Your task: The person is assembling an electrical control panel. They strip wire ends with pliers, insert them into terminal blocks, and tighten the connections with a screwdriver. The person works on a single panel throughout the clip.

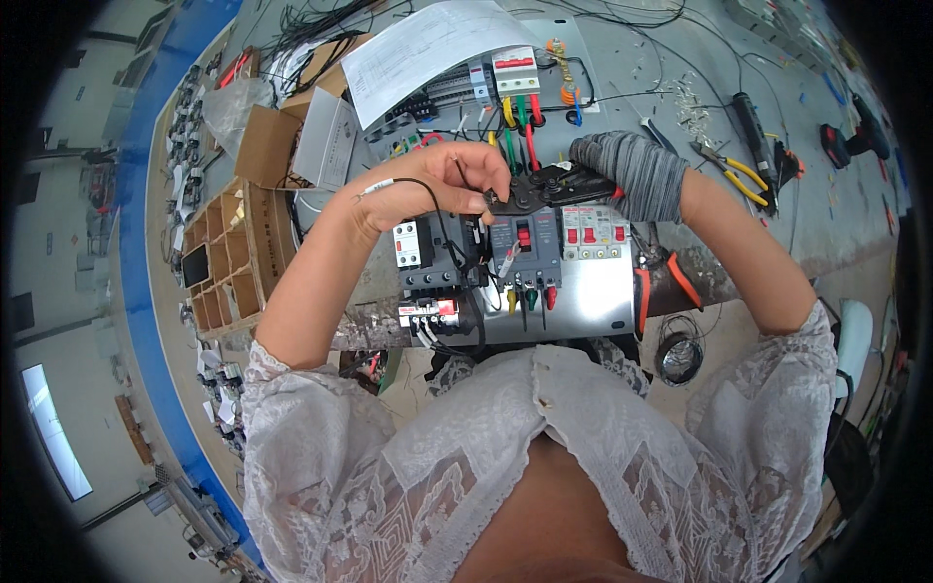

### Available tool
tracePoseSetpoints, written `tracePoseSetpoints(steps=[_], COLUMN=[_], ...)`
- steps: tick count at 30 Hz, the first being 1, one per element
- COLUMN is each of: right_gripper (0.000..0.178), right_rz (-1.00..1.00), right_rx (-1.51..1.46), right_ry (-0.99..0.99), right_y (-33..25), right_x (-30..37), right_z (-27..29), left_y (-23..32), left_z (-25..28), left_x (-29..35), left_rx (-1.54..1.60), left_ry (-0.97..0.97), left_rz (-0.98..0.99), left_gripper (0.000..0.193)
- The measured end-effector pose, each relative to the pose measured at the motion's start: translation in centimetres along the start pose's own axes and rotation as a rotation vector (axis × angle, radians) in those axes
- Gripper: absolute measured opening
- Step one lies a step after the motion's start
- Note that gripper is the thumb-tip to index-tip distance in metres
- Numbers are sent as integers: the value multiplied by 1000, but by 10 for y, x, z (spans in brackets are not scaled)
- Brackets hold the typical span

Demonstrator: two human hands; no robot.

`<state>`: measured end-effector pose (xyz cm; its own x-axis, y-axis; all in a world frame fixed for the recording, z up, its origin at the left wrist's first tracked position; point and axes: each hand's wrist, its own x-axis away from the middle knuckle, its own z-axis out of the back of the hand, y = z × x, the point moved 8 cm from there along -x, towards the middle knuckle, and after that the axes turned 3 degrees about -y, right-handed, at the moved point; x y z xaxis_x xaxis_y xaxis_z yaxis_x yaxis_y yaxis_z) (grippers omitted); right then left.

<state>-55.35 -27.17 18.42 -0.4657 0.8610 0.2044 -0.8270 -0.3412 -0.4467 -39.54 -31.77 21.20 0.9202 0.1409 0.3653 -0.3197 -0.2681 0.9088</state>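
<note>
My bare left hand (413, 194) pinches a thin black wire (436, 207) near its end. A loop of that wire hangs down over the devices below, and another bare-tipped end sticks out by my wrist. In a grey striped glove, my right hand (641, 180) is closed round the handles of a black crimping tool (544, 188). The tool's jaws meet the wire at my left fingertips; whether they are clamped on it is too small to tell. Underneath lies a metal mounting plate (603, 303) with a dark moulded-case breaker (526, 251), small red-lever breakers (595, 238) and a contactor (437, 255).
A paper sheet (432, 49) leans over the plate's far part. Cardboard boxes (267, 146) and a divided wooden tray (219, 253) stand at left. Orange-handled cutters (671, 277), yellow-handled pliers (734, 173), a cordless drill (853, 136) and scattered terminals (690, 112) lie at right.
</note>
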Motion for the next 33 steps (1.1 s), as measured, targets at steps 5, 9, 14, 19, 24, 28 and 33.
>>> tracePoseSetpoints(steps=[5,9,14,19,24,28,33], right_gripper=[66,69,70,65,61,61,63], right_rz=[-81,-265,-338,-287,-368,-378,-454], right_rx=[26,-34,-13,55,115,82,41], right_ry=[5,-83,-80,88,13,41,-64], right_y=[4,-4,-12,-21,-34,-35,-23], right_x=[12,22,28,37,36,38,35], right_z=[-6,-4,-3,2,7,7,-5], left_y=[1,4,12,12,8,5,4], left_z=[1,3,1,2,5,8,9], left_x=[2,6,13,21,23,23,20], left_rx=[-49,-101,-192,-192,-219,-195,-200], left_ry=[41,105,190,276,375,388,370], left_rz=[-2,-11,-19,-46,-54,-59,-82], left_gripper=[17,19,26,32,30,29,28])
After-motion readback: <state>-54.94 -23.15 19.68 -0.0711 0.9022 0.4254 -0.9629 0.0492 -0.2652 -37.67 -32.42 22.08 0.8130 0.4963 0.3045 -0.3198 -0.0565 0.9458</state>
